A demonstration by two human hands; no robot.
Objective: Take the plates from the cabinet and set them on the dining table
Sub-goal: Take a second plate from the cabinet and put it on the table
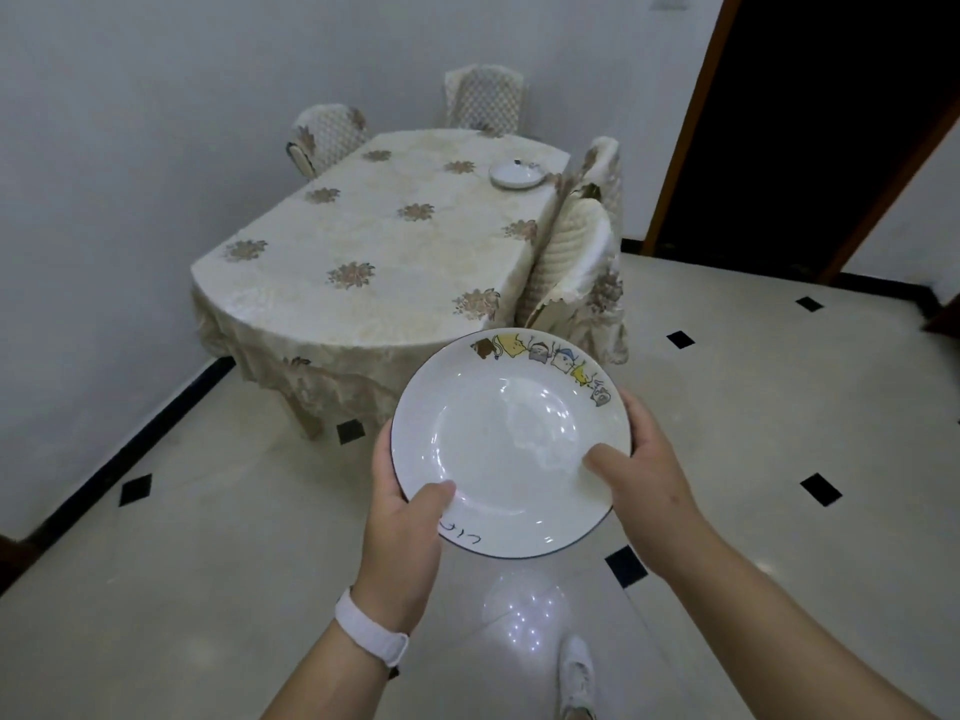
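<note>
A white plate [498, 439] with a dark rim and small cartoon figures along its far edge is carried level above the floor. My left hand [402, 517] grips its near left rim, thumb on top. My right hand [641, 467] grips the right rim, thumb lying inside the plate. The dining table [374, 241], covered with a cream floral cloth, stands ahead of the plate. Another white plate [517, 175] sits on the table's far right corner.
Three covered chairs surround the table: one at the far left [324, 137], one at the far end [485, 103], one at the right side [582, 252]. A dark doorway [810, 127] opens at the right. Glossy tiled floor lies between me and the table; my shoe [576, 672] shows below.
</note>
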